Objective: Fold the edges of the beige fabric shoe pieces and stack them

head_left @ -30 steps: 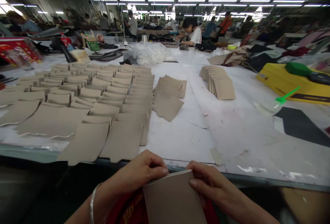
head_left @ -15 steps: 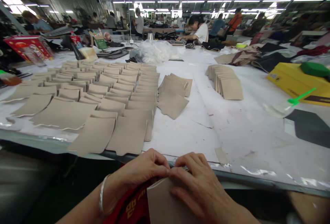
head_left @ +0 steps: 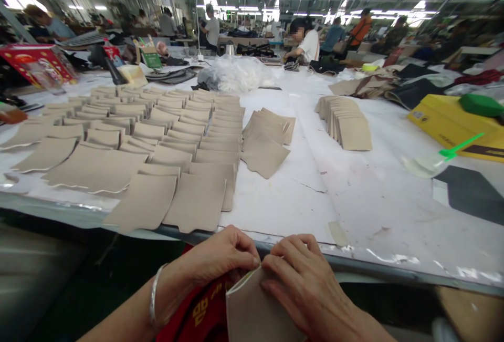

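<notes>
Close to my body, below the table's front edge, a beige leather-like piece (head_left: 255, 310) shows a pale edge along its top and seems doubled over. My right hand (head_left: 303, 279) grips it from the right, fingers bent over its upper part. At its top corner my left hand (head_left: 232, 252), with a silver bangle on the wrist, pinches the edge with thumb and forefinger. The two hands' fingertips nearly meet there. Under them lies red cloth (head_left: 185, 313) with yellow lettering. Rows of similar beige pieces (head_left: 197, 200) overlap on the left half of the table.
A small loose pile of beige pieces (head_left: 265, 153) lies mid-table, and a fanned stack (head_left: 350, 129) sits right of it. Farther right are a yellow box (head_left: 452, 126), a green-handled clear scoop (head_left: 425, 163) and a dark sheet (head_left: 472, 195). Clear plastic (head_left: 236, 74) is heaped behind. Several people work beyond.
Both hands stay at the same corner of the beige piece, shifting only slightly. The piece's top edge now shows a little more of its opening. The camera view has tilted slightly.
</notes>
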`<state>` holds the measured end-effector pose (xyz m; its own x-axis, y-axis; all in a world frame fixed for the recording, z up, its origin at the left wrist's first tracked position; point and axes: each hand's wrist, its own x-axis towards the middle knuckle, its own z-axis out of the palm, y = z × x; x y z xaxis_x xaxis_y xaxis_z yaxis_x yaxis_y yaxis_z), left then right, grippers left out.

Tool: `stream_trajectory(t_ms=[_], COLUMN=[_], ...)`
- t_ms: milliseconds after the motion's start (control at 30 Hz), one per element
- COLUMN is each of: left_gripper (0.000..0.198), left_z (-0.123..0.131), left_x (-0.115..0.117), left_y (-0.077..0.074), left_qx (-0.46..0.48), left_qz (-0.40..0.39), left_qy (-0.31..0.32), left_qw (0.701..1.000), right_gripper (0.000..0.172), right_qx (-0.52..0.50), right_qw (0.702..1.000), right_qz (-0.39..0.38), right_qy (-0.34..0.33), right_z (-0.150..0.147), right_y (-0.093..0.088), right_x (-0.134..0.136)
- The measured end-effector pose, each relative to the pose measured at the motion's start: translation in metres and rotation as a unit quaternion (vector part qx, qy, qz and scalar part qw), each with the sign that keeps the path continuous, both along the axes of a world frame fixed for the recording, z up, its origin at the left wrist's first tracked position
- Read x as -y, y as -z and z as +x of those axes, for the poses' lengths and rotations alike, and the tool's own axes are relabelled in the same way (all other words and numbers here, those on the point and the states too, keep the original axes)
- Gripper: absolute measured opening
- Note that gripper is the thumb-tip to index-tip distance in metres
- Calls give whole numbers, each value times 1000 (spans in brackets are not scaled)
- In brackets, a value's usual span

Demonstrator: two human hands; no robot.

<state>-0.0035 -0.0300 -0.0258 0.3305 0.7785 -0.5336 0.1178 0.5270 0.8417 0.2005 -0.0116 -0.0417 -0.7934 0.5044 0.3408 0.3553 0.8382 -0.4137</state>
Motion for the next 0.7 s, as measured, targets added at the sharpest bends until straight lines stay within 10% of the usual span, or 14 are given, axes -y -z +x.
stream_trajectory(t_ms=[700], left_gripper=[11], left_z=[3], left_x=[9], left_y=[12], left_qx=[-75], left_qz=[81], left_qy=[76], left_qw=[991], right_gripper=[16], right_qx=[-5], right_qw=[996], right_qz=[87], right_qy=[-28], right_z=[-8], right_y=[13], right_x=[1])
